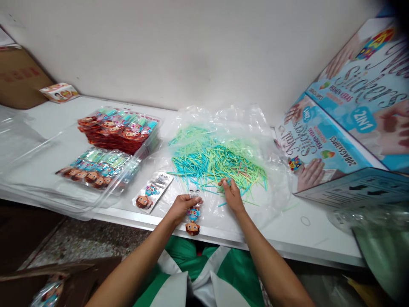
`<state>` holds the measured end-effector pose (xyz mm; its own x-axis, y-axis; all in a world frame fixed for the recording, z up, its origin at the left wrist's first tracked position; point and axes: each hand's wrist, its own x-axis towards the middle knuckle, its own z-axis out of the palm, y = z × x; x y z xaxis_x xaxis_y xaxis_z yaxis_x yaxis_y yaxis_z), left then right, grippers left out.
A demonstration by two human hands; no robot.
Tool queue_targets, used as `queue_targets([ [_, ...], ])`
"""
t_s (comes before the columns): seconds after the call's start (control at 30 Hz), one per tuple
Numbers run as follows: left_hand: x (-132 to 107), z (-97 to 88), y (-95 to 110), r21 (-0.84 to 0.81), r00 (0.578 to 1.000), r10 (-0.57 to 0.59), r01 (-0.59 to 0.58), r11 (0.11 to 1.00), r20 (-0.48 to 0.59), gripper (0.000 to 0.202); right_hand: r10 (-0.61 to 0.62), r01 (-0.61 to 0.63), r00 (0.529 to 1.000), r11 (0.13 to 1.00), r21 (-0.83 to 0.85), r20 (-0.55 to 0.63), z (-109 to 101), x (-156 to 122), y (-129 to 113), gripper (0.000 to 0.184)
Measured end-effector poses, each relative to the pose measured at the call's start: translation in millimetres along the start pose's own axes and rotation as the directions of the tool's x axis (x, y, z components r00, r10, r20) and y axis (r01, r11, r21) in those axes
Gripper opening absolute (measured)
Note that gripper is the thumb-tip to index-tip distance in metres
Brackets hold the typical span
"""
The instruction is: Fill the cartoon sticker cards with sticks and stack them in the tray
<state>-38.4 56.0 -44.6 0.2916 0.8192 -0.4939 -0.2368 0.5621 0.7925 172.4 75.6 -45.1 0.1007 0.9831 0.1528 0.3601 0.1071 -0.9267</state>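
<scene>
My left hand [185, 208] pinches a printed candy sachet [193, 216] with a cartoon face at its lower end, held over the table's front edge. At the near side of a heap of thin green and blue sticks [214, 164], my right hand [232, 194] has its fingers closed. Some green shows at those fingertips, probably sticks, but they are partly hidden. The heap lies on a clear plastic bag [275, 187]. Left of my left hand, a flat stack of similar sachets [152, 192] rests on the table.
A clear plastic tray [102, 200] at the left holds piled filled packets [118, 128]. Large Nail Stickers boxes [322, 145] stand at the right. A brown carton [22, 79] and a small box [59, 92] sit at the back left.
</scene>
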Motion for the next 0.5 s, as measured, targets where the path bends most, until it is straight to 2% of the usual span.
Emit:
queue_targets([
  [0.5, -0.7, 0.5, 0.7, 0.011, 1.000, -0.001, 0.001, 1.000, -0.010, 0.040, 0.072, -0.072, 0.997, 0.997, -0.037, -0.004, 3.4, -2.3, 13.7, 0.043],
])
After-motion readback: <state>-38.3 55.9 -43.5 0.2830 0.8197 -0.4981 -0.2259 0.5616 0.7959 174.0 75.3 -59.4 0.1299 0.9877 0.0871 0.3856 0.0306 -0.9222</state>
